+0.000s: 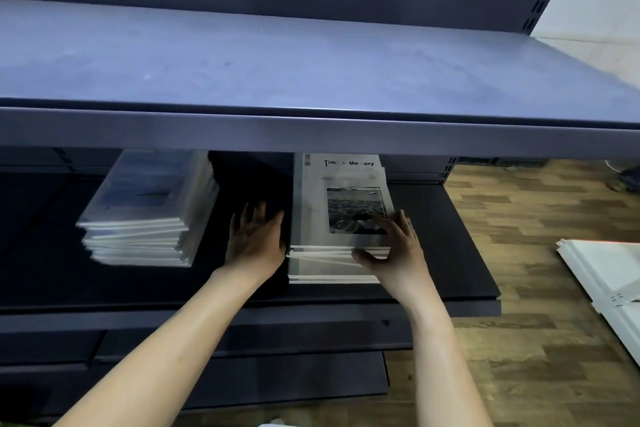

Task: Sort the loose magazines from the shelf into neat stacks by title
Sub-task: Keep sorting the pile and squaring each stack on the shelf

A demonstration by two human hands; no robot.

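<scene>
Your right hand (394, 250) pinches the magazine stack (311, 215) at its front edge, left hand (254, 239) flat alongside; upper shelf (311, 62) hides its back.

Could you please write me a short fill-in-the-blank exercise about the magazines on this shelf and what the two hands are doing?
1. The lower shelf holds ___ stacks of magazines.
2. The top cover of the right stack reads "Time & ___".
3. The left hand presses flat against that stack's ___ side.
4. The right hand lays its fingers on the cover, with its ___ against the stack's front edge.

Missing words: two; Memory; left; thumb.
</scene>
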